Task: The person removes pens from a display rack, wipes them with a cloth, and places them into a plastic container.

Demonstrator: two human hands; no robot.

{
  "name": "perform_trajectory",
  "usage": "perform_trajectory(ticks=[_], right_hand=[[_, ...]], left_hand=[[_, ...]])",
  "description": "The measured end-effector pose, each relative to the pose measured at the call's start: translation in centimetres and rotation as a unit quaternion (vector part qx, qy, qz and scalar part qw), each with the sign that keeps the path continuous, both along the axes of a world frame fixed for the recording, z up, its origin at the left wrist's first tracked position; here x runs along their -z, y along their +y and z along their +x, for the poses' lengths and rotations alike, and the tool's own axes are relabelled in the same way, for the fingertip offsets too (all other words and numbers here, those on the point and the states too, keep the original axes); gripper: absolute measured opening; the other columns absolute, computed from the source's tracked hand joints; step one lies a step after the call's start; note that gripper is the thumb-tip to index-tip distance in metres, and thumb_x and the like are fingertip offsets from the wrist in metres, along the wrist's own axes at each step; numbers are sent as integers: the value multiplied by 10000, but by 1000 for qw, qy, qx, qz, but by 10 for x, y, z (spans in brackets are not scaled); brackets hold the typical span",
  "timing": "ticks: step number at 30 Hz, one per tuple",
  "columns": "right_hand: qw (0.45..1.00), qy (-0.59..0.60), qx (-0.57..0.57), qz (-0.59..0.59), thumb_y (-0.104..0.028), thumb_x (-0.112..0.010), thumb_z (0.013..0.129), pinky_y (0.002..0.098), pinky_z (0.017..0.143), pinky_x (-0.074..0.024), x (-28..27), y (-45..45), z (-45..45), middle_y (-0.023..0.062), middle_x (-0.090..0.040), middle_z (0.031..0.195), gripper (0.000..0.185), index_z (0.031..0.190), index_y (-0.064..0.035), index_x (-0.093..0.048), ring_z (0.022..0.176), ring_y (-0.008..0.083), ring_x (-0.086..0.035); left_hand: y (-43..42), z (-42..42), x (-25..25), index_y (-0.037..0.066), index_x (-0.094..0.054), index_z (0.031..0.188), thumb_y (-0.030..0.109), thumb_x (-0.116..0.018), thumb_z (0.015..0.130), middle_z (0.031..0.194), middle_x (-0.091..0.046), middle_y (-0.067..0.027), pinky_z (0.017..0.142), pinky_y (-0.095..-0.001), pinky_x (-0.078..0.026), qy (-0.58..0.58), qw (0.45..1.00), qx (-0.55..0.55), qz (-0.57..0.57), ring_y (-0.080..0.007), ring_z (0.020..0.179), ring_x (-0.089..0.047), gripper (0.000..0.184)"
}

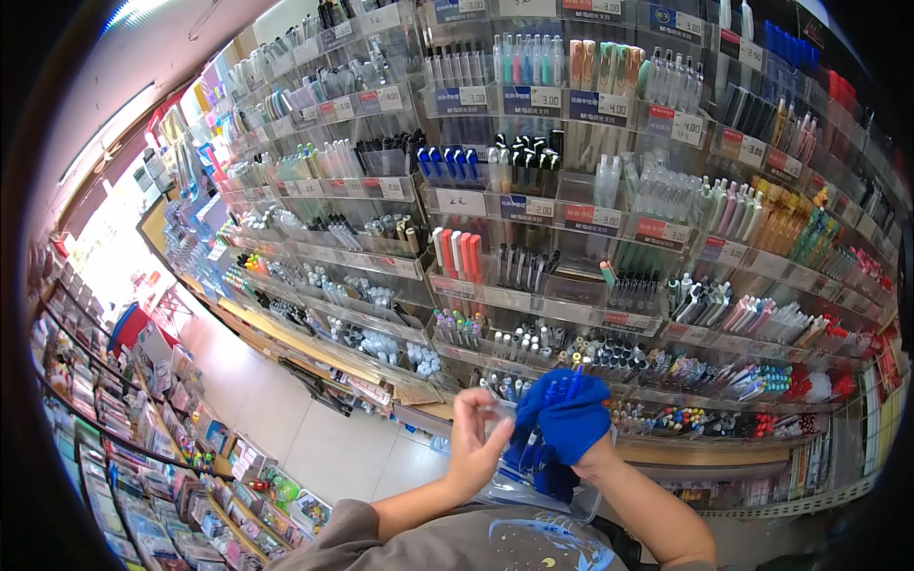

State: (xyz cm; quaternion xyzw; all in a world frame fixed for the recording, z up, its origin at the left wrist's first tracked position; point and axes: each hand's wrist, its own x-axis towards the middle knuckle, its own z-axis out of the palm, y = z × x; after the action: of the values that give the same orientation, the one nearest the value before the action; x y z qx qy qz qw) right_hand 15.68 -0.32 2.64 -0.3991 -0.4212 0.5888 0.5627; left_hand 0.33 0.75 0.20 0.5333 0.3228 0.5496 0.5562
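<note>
My right hand [592, 459] is mostly covered by a bright blue cloth [571, 428] and is closed on it. Several blue pens [564, 388] stick up out of the cloth's folds. More of the cloth hangs below, in front of my body. On the left, my left hand [476, 440] has curled fingers and a raised thumb, around a clear plastic piece [499, 408] whose full shape I cannot make out. Beneath both hands, close to my shirt, sits a clear plastic box [583, 502], partly hidden by the cloth and my wrist.
A tiered clear display rack [457, 202] full of pens with price labels rises ahead. Red and white pens [457, 252] stand in its middle tier. A wooden ledge [724, 455] runs along its bottom. Shelves of packaged goods [176, 476] line the left, beyond the tiled floor [314, 443].
</note>
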Motion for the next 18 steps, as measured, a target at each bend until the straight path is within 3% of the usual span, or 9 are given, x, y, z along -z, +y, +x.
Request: perform_trajectory(ticks=[2, 3, 5, 8, 11, 14, 18], right_hand=[[998, 47, -21, 36, 36, -544, 714, 284, 722, -455, 8, 6, 6, 47, -558, 900, 251, 948, -50, -525, 814, 163, -550], [997, 80, 5, 3, 26, -549, 712, 287, 719, -455, 5, 4, 2, 49, -558, 900, 251, 949, -51, -524, 810, 164, -550], [986, 145, 55, -63, 6, -559, 707, 293, 714, -457, -2, -2, -9, 55, -558, 901, 252, 949, -53, -524, 804, 167, -550], [986, 156, 39, -46, -44, -579, 784, 281, 712, -478, 7, 0, -8, 54, -587, 896, 210, 988, -67, -536, 840, 161, -574], [983, 153, 59, -82, -17, -574, 738, 294, 699, -474, -6, -4, -12, 53, -563, 874, 222, 948, -66, -524, 787, 168, -564], [979, 109, 29, -168, -30, -592, 753, 271, 634, -485, -8, -13, 0, 42, -568, 831, 212, 950, -69, -523, 745, 144, -571], [997, 7, 80, -20, -57, -606, 774, 252, 579, -482, 3, -13, 7, 33, -582, 818, 201, 962, -68, -538, 705, 115, -572]], left_hand=[[-8, -9, 12, 34, -449, 973, 103, -636, 777, 958, -469, -43, 751, -256, -401, 51, 993, 101, -27, -113, 845, -470, 279], [-12, -6, 4, 40, -461, 911, 121, -674, 753, 883, -491, -30, 687, -235, -414, 186, 976, 113, -2, -102, 751, -482, 277], [-16, 1, 0, 26, -459, 916, 129, -677, 754, 826, -500, -22, 669, -229, -417, 208, 972, 107, 14, -97, 722, -482, 291], [-10, 6, 10, 31, -450, 919, 73, -635, 790, 849, -501, -27, 695, -230, -431, 146, 976, 144, -78, -94, 749, -505, 229], [-6, 10, 5, 36, -434, 950, 96, -585, 836, 817, -505, -19, 681, -234, -442, 59, 930, 287, -223, -98, 729, -514, 198], [-2, 6, 8, 47, -417, 981, 118, -499, 889, 803, -496, -18, 657, -241, -446, 54, 887, 378, -259, -95, 692, -507, 142], [-6, 9, 16, 63, -429, 981, 162, -452, 917, 765, -489, 5, 589, -206, -426, 6, 902, 386, -193, -66, 629, -489, 121]])
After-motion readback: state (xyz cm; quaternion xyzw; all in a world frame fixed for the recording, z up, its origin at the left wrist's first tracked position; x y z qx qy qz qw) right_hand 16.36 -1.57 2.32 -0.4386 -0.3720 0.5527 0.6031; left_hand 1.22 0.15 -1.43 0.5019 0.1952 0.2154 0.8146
